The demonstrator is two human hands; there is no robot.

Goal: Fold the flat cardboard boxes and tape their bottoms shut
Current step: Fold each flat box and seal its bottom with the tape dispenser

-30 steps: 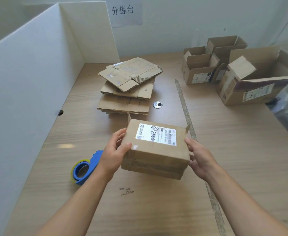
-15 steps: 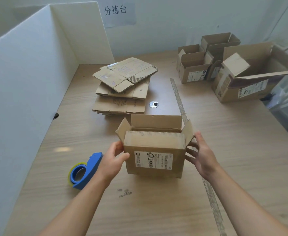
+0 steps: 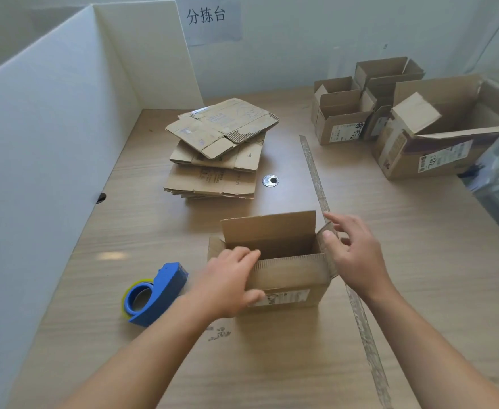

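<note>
A small cardboard box (image 3: 289, 276) stands upright on the table in front of me, its top flaps open and a white label on its near side. My left hand (image 3: 230, 281) grips the near left corner, fingers over the rim and thumb on the front face. My right hand (image 3: 351, 249) touches the right side flap with loosely spread fingers. A blue tape dispenser (image 3: 153, 293) lies on the table just left of the box. A stack of flat cardboard boxes (image 3: 218, 149) sits farther back.
Several folded open boxes (image 3: 342, 113) and a larger open box (image 3: 437, 143) stand at the back right. A white partition (image 3: 35, 143) walls the left side. A tape strip (image 3: 319, 184) runs down the table, and a round metal grommet (image 3: 270, 180) lies by the stack.
The box was turned over from bottom-up to upright and set on the table. My left hand moved onto its near rim and my right hand rose to the right flap.
</note>
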